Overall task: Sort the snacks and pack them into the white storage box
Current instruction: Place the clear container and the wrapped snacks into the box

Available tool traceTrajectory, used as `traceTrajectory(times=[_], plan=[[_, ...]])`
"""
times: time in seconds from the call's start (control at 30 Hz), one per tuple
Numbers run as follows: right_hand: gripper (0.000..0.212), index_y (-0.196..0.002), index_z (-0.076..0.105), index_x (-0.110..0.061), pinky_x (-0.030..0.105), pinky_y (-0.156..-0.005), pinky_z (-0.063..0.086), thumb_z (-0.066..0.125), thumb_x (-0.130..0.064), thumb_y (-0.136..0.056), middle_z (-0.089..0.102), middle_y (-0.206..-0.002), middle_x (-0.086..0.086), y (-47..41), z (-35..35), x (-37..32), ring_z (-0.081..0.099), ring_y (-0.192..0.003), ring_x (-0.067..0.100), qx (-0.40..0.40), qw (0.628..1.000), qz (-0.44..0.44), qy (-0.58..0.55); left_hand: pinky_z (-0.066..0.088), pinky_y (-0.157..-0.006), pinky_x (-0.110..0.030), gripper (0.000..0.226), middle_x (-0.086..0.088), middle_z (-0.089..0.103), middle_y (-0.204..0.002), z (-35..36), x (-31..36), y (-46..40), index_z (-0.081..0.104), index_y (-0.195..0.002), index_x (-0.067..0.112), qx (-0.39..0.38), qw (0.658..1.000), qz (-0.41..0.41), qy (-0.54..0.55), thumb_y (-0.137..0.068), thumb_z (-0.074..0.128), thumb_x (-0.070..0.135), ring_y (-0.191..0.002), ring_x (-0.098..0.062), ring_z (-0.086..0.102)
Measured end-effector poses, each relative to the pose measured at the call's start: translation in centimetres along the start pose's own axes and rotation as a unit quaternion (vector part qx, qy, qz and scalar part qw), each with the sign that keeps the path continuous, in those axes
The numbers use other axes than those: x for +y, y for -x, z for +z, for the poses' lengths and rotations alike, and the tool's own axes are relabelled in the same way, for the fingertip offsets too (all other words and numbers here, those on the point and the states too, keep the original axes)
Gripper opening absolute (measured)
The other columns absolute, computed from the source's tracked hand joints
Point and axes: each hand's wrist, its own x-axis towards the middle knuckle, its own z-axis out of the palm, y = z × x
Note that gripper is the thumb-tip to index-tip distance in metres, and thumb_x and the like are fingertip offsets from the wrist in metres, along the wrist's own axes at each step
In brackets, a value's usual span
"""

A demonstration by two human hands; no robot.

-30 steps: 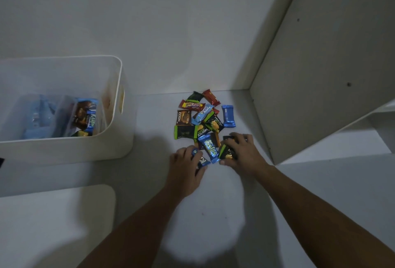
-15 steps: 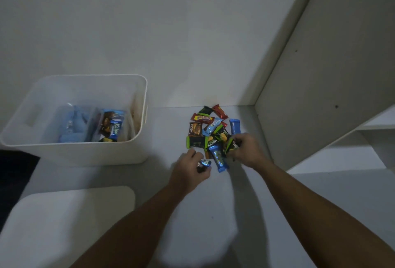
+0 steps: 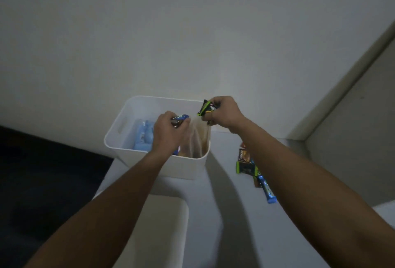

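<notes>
The white storage box (image 3: pixel 130 118) stands on the white surface against the wall, with light blue packets (image 3: pixel 144 137) inside on its left. My left hand (image 3: pixel 168 132) hovers over the box's opening and grips a blue-wrapped snack (image 3: pixel 181 117). My right hand (image 3: pixel 224 113) is above the box's right rim and pinches a black and green snack packet (image 3: pixel 207 108). The rest of the snack pile (image 3: pixel 249 166) lies on the surface to the right of the box, partly hidden by my right forearm; a blue bar (image 3: pixel 267 191) sticks out at its near end.
A white lid-like panel (image 3: pixel 162 225) lies in front of the box. A slanted white board (image 3: pixel 352 118) rises at the right. Dark floor (image 3: pixel 42 182) drops off at the left of the surface. The wall stands directly behind the box.
Both hands lifted snacks from the pile and moved left to above the box. The view swung left, so the box is now central and the pile sits at the right.
</notes>
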Motion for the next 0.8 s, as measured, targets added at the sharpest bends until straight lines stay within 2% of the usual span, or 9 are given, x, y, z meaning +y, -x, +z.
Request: traceTrajectory(times=[0.13, 0.23, 0.33, 0.37, 0.43, 0.5, 0.63, 0.73, 0.8], plan=[[0.021, -0.077, 0.069, 0.001, 0.044, -0.065, 0.062, 0.084, 0.001, -0.061, 0.069, -0.077, 0.019, -2.3, 5.3, -1.4, 0.069, -0.061, 0.028, -0.023, 0.999, 0.04, 0.012, 0.049, -0.073, -0.034, 0.039, -0.012, 0.068, -0.088, -2.0, -3.5, -2.2, 0.062, -0.09, 0.007, -0.054, 0.989, -0.138, -0.022, -0.083, 0.067, 0.046, -0.085, -0.027, 0.064], [0.025, -0.078, 0.069, 0.002, 0.05, -0.069, 0.061, 0.085, -0.005, -0.06, 0.071, -0.084, 0.024, -3.7, 8.0, -1.1, 0.072, -0.075, 0.035, -0.02, 0.997, 0.065, 0.034, 0.047, -0.069, -0.031, 0.048, -0.012, 0.068, -0.086, -2.5, -5.0, -3.0, 0.063, -0.089, 0.004, -0.087, 0.982, -0.164, -0.019, -0.084, 0.063, 0.052, -0.081, -0.026, 0.064], [0.026, -0.074, 0.064, -0.003, 0.055, -0.068, 0.059, 0.085, -0.016, -0.064, 0.07, -0.084, 0.023, -4.2, 9.6, -1.0, 0.071, -0.079, 0.039, -0.019, 0.996, 0.081, 0.04, 0.043, -0.052, -0.023, 0.06, -0.012, 0.065, -0.078, -2.8, -5.5, -3.4, 0.063, -0.086, 0.004, -0.156, 0.967, -0.203, 0.005, -0.091, 0.045, 0.061, -0.061, -0.02, 0.059], [0.028, -0.077, 0.063, -0.004, 0.055, -0.069, 0.059, 0.084, -0.019, -0.068, 0.069, -0.085, 0.022, -4.2, 9.8, -1.2, 0.07, -0.081, 0.039, -0.017, 0.995, 0.086, 0.041, 0.046, -0.052, -0.022, 0.069, -0.013, 0.068, -0.085, -2.9, -5.5, -3.6, 0.064, -0.093, 0.003, -0.186, 0.958, -0.219, 0.012, -0.091, 0.036, 0.066, -0.064, -0.021, 0.062], [0.032, -0.094, 0.062, -0.002, 0.051, -0.072, 0.06, 0.079, -0.022, -0.076, 0.065, -0.092, 0.018, -4.1, 9.6, -1.4, 0.069, -0.085, 0.037, -0.01, 0.994, 0.1, 0.051, 0.055, -0.082, -0.035, 0.084, -0.016, 0.065, -0.118, -2.7, -5.6, -4.0, 0.06, -0.12, 0.005, -0.219, 0.947, -0.235, 0.001, -0.089, 0.02, 0.072, -0.095, -0.03, 0.064], [0.032, -0.101, 0.065, 0.003, 0.05, -0.071, 0.06, 0.075, -0.016, -0.078, 0.067, -0.099, 0.017, -4.4, 9.0, -1.4, 0.069, -0.085, 0.036, 0.017, 0.993, 0.102, 0.062, 0.043, -0.104, -0.045, 0.086, -0.018, 0.053, -0.136, -2.8, -5.3, -4.2, 0.051, -0.131, 0.005, -0.221, 0.943, -0.247, -0.013, -0.09, 0.017, 0.072, -0.118, -0.036, 0.054], [0.021, -0.099, 0.069, -0.004, 0.046, -0.062, 0.062, 0.067, -0.005, -0.078, 0.064, -0.103, 0.013, -4.7, 6.6, -1.2, 0.063, -0.07, 0.021, 0.069, 0.992, 0.102, -0.002, 0.043, -0.102, -0.045, 0.1, -0.023, 0.061, -0.122, -2.4, -4.4, -4.6, 0.062, -0.114, 0.001, -0.186, 0.961, -0.195, -0.061, -0.081, 0.011, 0.081, -0.111, -0.036, 0.058], [0.009, -0.086, 0.066, -0.009, 0.039, -0.06, 0.062, 0.066, -0.002, -0.08, 0.062, -0.097, 0.011, -4.1, 3.6, -0.6, 0.062, -0.073, 0.018, 0.079, 0.992, 0.096, -0.016, 0.044, -0.092, -0.043, 0.084, -0.022, 0.065, -0.106, -1.1, -2.4, -4.2, 0.063, -0.099, 0.0, -0.141, 0.981, -0.104, -0.08, -0.089, 0.02, 0.072, -0.1, -0.036, 0.059], [0.012, -0.076, 0.063, -0.013, 0.037, -0.06, 0.061, 0.067, -0.002, -0.081, 0.063, -0.09, 0.01, -3.4, 1.2, 0.1, 0.065, -0.08, 0.022, 0.087, 0.991, 0.1, -0.011, 0.044, -0.093, -0.044, 0.078, -0.022, 0.064, -0.108, 0.0, -0.3, -3.5, 0.062, -0.104, -0.002, -0.126, 0.988, -0.055, -0.066, -0.092, 0.027, 0.067, -0.101, -0.036, 0.059]])
